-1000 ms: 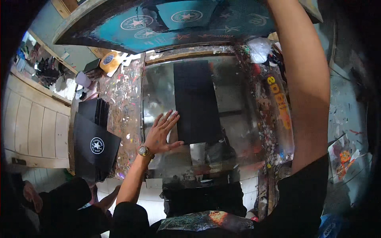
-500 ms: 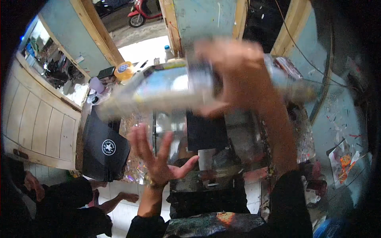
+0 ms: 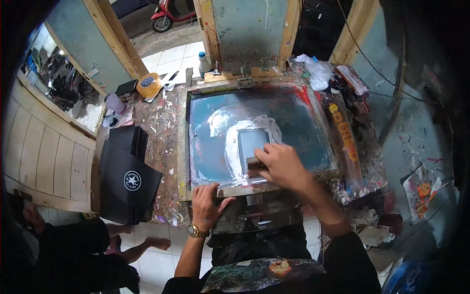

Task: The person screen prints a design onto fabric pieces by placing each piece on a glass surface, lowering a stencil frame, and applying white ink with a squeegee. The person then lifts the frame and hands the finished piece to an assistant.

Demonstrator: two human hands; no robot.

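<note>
A screen-printing frame lies flat over the bench before me, its blue-green mesh smeared with white ink around a grey rectangular area. In my right hand I grip a squeegee, its blade down on the mesh at the near side of that area. My left hand has its fingers bent over the frame's near edge at the left corner, thumb stretched along the front. Whatever lies beneath the screen is hidden.
Black sheets, the top one with a round white print, are stacked on the left of the paint-spattered bench. Tape, a bottle and a plastic bag stand at the back. Another person's legs show lower left.
The raised, blurred frame has come down flat over the bench. My right hand has dropped from above it onto the mesh with the squeegee. My left hand has lowered onto its near edge.
</note>
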